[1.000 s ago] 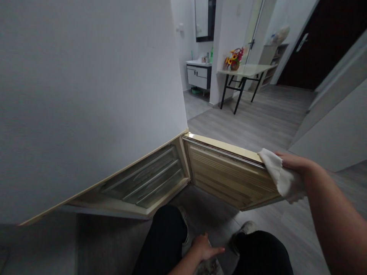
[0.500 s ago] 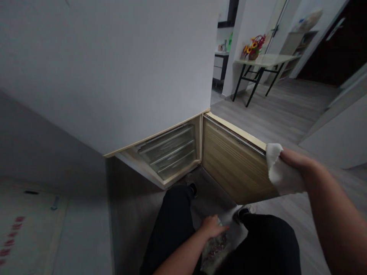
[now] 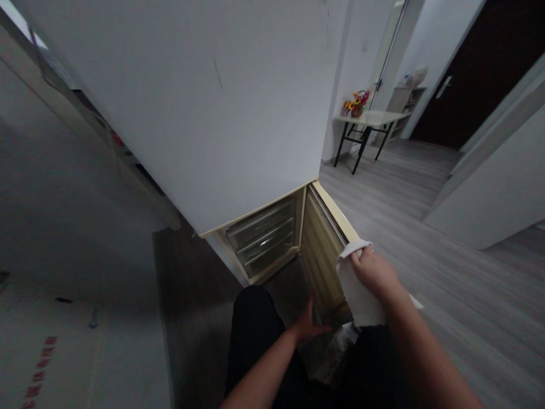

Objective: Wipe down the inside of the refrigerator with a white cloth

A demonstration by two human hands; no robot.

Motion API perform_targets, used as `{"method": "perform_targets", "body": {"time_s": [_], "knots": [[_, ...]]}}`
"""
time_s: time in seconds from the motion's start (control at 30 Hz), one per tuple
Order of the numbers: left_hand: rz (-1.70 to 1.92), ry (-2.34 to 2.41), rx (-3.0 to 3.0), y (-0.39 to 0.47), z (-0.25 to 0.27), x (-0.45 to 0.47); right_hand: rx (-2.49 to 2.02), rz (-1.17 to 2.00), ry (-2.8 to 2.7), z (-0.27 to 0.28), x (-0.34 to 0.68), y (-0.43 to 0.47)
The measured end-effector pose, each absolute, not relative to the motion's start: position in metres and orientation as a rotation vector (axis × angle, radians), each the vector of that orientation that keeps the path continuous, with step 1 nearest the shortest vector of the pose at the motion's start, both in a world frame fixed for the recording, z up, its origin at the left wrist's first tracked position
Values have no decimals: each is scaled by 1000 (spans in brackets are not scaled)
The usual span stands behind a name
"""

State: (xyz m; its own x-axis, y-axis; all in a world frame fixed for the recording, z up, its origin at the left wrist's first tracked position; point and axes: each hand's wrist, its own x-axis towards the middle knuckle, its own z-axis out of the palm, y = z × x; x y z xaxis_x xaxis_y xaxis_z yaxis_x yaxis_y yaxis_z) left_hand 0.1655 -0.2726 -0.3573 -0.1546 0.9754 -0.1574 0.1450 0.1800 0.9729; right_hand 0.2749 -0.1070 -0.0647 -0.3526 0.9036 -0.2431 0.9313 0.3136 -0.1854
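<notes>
The lower door (image 3: pixel 326 244) of a white refrigerator (image 3: pixel 255 113) stands open on its right-hand hinge. My right hand (image 3: pixel 377 275) grips a white cloth (image 3: pixel 361 301) that is draped over the door's outer edge. Low between my knees, my left hand (image 3: pixel 307 325) has its thumb and fingers apart, close to the inner face of the door; I cannot tell whether it touches it. Clear-fronted drawers (image 3: pixel 266 241) show inside the compartment. Below the left hand lies a pale, blurred item (image 3: pixel 330 355) whose kind I cannot make out.
My dark-trousered knees (image 3: pixel 255 318) are close to the open compartment. A small table (image 3: pixel 374 118) bearing a flower basket (image 3: pixel 356 105) stands farther back, near a dark door (image 3: pixel 460 85). A wall with red lettering (image 3: pixel 40 375) is at the lower left.
The refrigerator door has swung inward, narrowing its opening. My right hand and the cloth have moved left with it. My left hand has lifted slightly and its fingers have spread. The view has shifted.
</notes>
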Motion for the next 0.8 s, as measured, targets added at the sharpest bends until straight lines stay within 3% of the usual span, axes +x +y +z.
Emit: {"method": "perform_targets", "body": {"time_s": [0.4,0.6,0.8], "knots": [[1105,1550,1145,-270,-331,204,1724,-375,2481,-58,274,-109],[868,1632,1154,-282,-340,217,1742,-352,2497,-54,269,-118],[1102,1601,1109,-279,-338,198,1794,-355,2511,-57,263,-124]]}}
